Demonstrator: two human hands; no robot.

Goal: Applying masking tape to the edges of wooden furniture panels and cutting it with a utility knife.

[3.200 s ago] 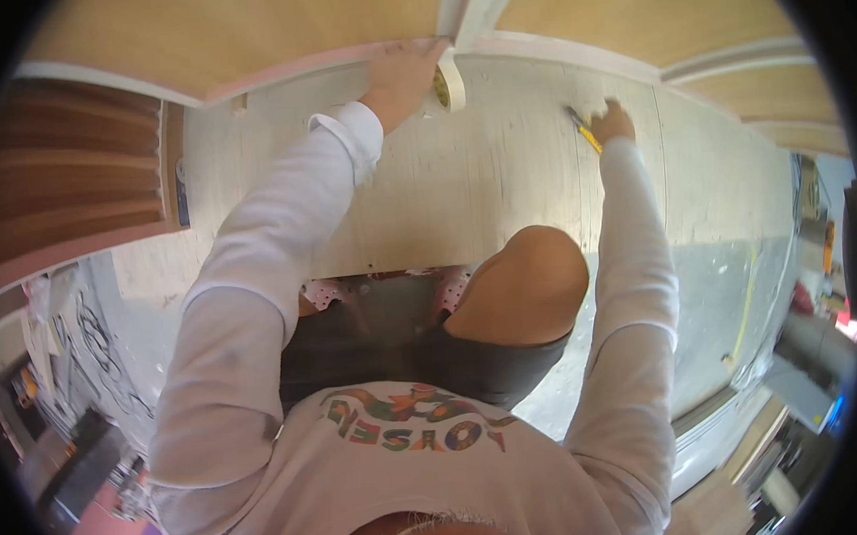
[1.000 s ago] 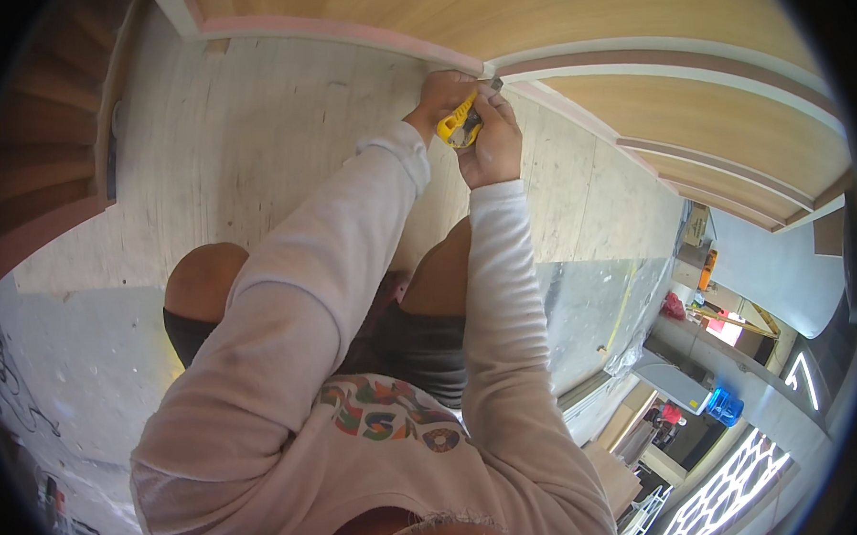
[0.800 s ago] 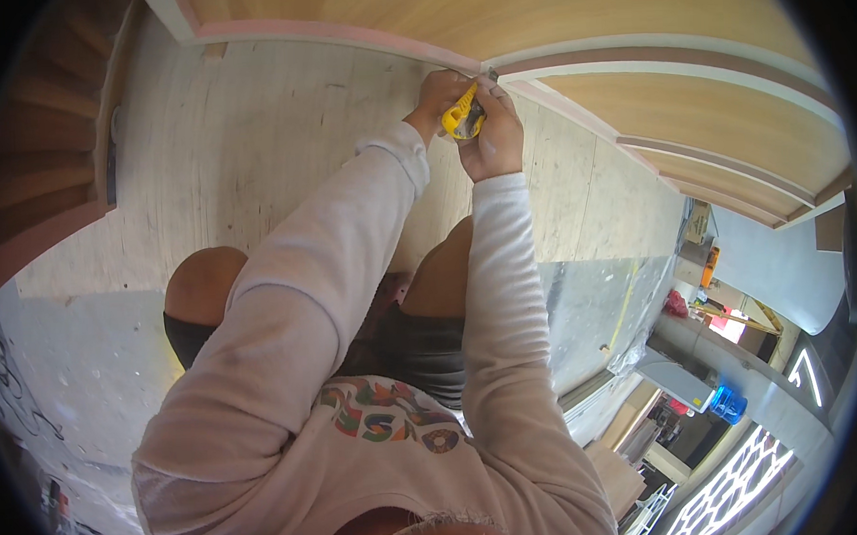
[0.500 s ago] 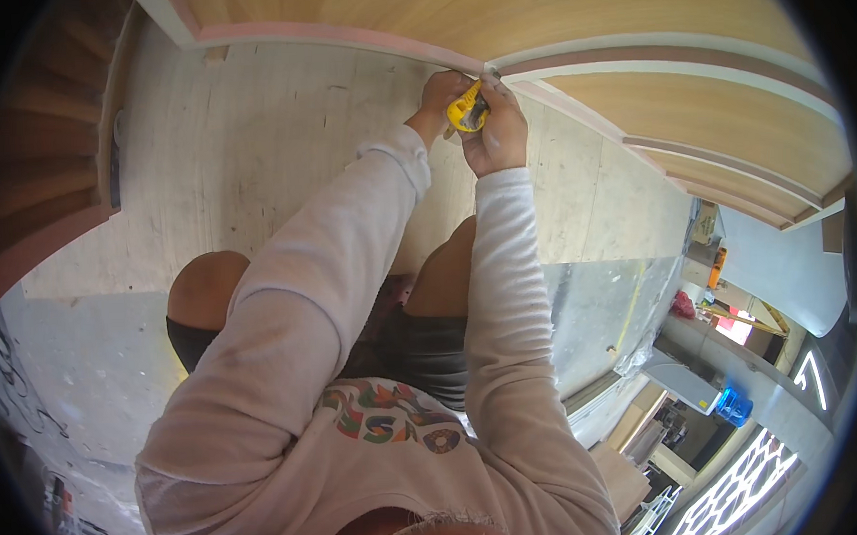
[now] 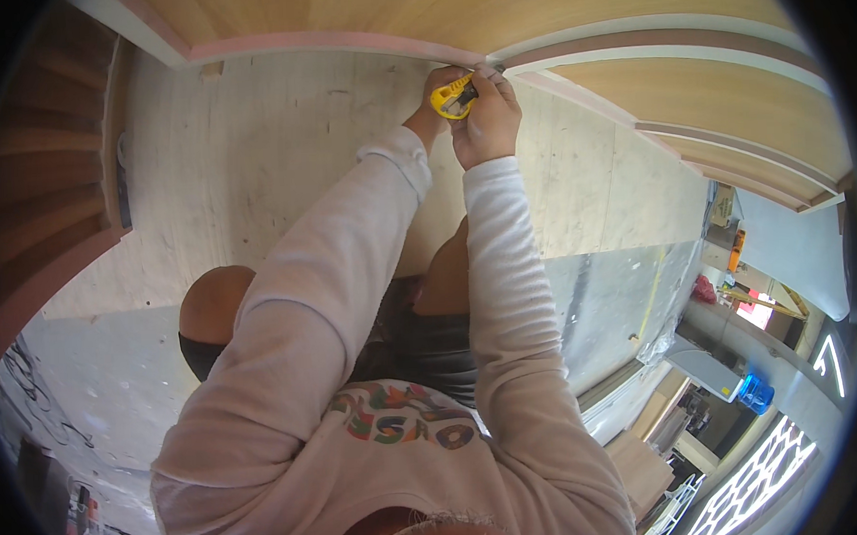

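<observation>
My right hand (image 5: 488,121) is closed around a yellow utility knife (image 5: 453,98) with a dark slider. The knife's rounded butt points left and its other end lies under my fingers, so I cannot see the blade. Right beside it, my left hand (image 5: 436,84) is curled, partly behind the knife. Its fingertips are hidden, and what they grip does not show. Both hands are together at the joint of a wooden frame (image 5: 361,43) with pale edging, where the rails of a wood panel (image 5: 417,12) meet.
Pale plywood (image 5: 281,169) lies beneath my arms, with grey floor (image 5: 108,368) nearer my body. At left stands a brown slatted wooden piece (image 5: 50,141). Another framed panel (image 5: 689,94) extends to the right. Cables (image 5: 37,390) lie at far left; a blue water bottle (image 5: 756,394) is at right.
The yellow utility knife has turned in my right hand, its butt swinging left and up. My right hand has shifted slightly left, and the whole view has moved a little.
</observation>
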